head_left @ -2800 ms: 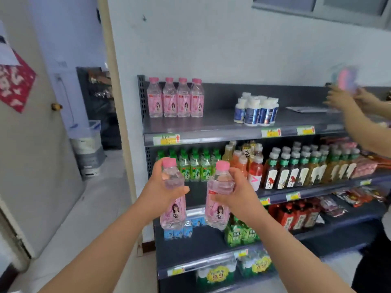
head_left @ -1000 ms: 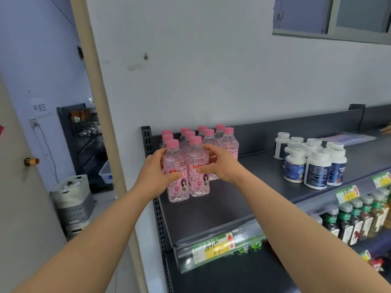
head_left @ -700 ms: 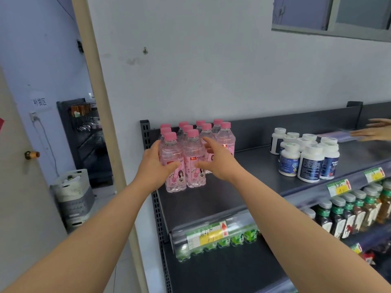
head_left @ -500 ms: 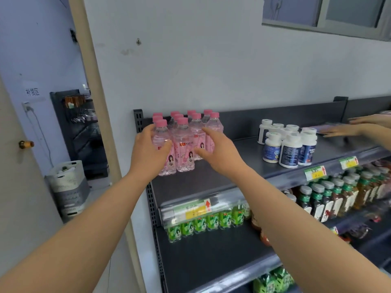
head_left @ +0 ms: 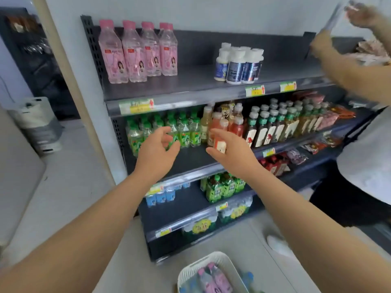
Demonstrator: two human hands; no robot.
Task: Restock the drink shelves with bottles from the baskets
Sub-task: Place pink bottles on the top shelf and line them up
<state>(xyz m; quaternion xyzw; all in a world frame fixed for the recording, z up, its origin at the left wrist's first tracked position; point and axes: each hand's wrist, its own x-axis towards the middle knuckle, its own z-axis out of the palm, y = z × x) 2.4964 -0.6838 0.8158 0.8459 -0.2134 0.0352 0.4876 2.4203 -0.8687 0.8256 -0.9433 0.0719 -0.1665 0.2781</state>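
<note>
pink bottles (head_left: pixel 137 53) stand upright in a tight cluster at the left end of the top shelf (head_left: pixel 190 83), well apart from the white jars (head_left: pixel 239 64). lower down, the left hand (head_left: pixel 155 153) hangs before the green bottles (head_left: pixel 186 134), fingers loosely curled, holding nothing. the right hand (head_left: pixel 230 153) beside it is spread, also empty. below, a white basket (head_left: pixel 196 264) holds more pink-capped bottles (head_left: pixel 220 281). far right, another person's arm (head_left: pixel 347 75) reaches up.

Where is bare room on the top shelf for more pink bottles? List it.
Top shelf: bare stretch between the pink bottles and the white-capped jars, plus the strip in front of both. The shelf below is crowded with drink bottles.
</note>
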